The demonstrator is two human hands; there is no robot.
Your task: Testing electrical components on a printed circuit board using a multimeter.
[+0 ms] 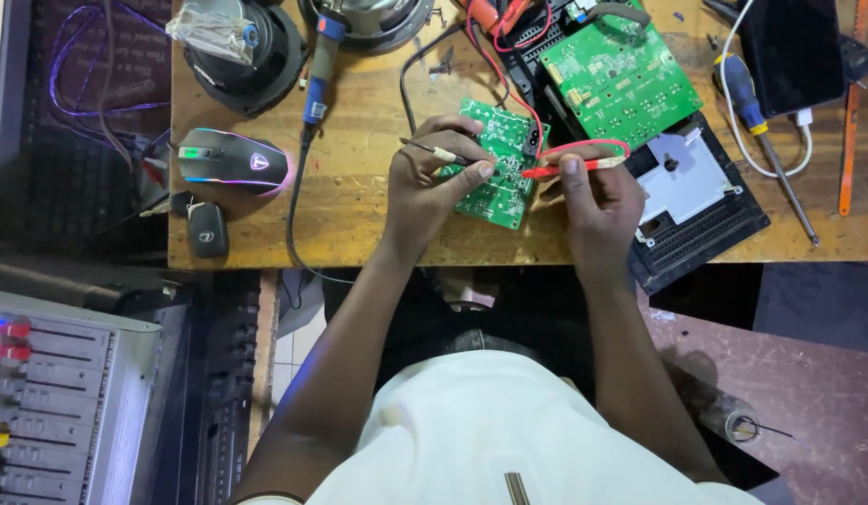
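**Wooden bench, two probes on a small green board**

Wooden table [359,224] carries a small green circuit board [498,168] near its front edge. Both forearms reach up from below, wrists bent inward. Left hand [432,178] pinches a black probe [434,151], tip on the board. Right hand [598,196] pinches a red probe [560,170], tip at the board's right edge.

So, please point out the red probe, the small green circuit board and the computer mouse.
red probe [557,169], head view, on its red shaft.
small green circuit board [501,192], head view, on its lower middle.
computer mouse [230,159], head view, on its black top.
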